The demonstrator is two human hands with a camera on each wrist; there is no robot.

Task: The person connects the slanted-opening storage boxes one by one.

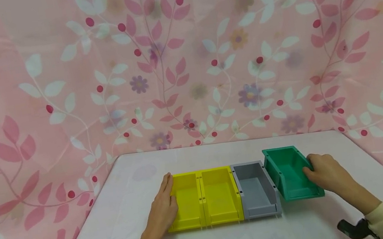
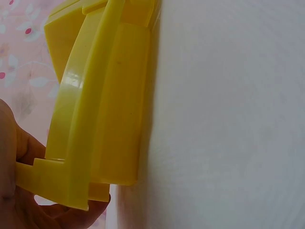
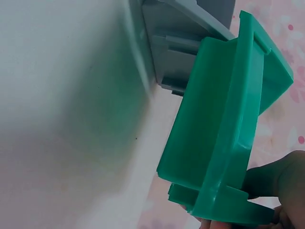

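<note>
Two yellow plastic storage bins (image 1: pixel 223 214) and a grey bin (image 1: pixel 262 211) stand side by side in a row on the table. At the row's left end, my left hand (image 1: pixel 162 207) holds the outer side wall of the leftmost yellow bin (image 2: pixel 119 109), fingers outside and thumb over the rim. My right hand (image 1: pixel 325 171) grips the right side wall of a green bin (image 1: pixel 302 193), thumb inside. In the right wrist view the green bin (image 3: pixel 205 119) is tilted and raised off the table, its far left part close to the grey bin (image 3: pixel 171 62); whether they touch I cannot tell.
The white-covered table (image 1: pixel 119 231) carries the bins near its middle. A pink floral curtain (image 1: pixel 182 62) hangs behind it and along both sides. Black wrist cameras (image 1: pixel 355 229) sit at both sleeves.
</note>
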